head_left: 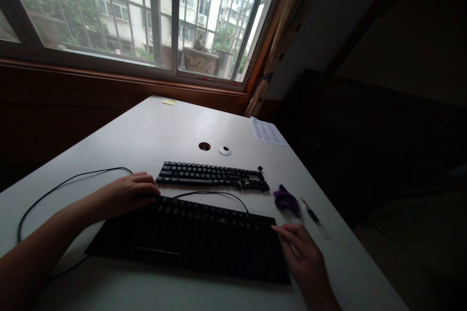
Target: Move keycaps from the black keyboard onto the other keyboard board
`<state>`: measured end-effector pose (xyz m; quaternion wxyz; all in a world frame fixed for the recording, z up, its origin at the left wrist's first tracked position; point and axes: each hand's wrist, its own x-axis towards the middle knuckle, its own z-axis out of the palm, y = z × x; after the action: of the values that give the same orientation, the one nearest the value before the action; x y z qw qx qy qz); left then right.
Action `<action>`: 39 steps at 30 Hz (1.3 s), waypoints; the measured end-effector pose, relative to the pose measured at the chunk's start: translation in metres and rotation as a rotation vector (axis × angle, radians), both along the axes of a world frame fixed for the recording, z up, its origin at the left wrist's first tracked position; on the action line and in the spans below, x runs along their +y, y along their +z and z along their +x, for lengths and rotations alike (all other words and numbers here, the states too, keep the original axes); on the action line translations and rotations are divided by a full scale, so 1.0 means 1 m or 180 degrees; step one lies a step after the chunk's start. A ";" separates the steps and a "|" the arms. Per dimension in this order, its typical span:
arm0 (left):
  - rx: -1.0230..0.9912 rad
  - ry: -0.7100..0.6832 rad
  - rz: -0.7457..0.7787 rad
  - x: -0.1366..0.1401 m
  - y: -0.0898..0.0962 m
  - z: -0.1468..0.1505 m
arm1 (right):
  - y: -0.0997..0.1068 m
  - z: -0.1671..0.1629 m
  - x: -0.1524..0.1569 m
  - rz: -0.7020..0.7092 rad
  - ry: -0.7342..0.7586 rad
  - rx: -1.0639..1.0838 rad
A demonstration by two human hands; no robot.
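Note:
A black keyboard (197,250) lies slightly tilted on the white desk, its large lower part dark and without visible keycaps, a row or two of keys showing along its far side. My left hand (133,192) is at its far left corner, fingers bent and tips pressed together over the top keys; what lies between them is hidden. My right hand (301,250) grips the right edge, index finger stretched along the top and thumb below at the side. Just beyond the keyboard, loose black keycaps (211,175) are laid out in keyboard order, with some gaps at the right.
A black cable (73,176) loops across the left of the desk (175,129). Right of the keycaps lie a purple cloth (285,199) and a wire keycap puller (313,216). Farther back are a cable hole (205,146), its round cover (225,150) and a printed sheet (267,131).

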<state>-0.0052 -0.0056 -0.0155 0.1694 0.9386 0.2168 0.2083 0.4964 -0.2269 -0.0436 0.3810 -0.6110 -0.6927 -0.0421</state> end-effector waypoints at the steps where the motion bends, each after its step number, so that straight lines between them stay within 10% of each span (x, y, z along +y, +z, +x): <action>1: -0.0012 -0.0005 0.0005 0.000 0.000 0.000 | -0.001 0.001 0.000 -0.0017 0.0021 -0.0012; 39: 0.0153 0.0016 -0.0033 -0.001 0.001 -0.001 | -0.008 0.006 0.007 -0.0226 0.0051 0.0045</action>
<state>-0.0063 -0.0066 -0.0148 0.1685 0.9419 0.2242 0.1849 0.5021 -0.2200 -0.0519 0.3643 -0.6188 -0.6959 -0.0102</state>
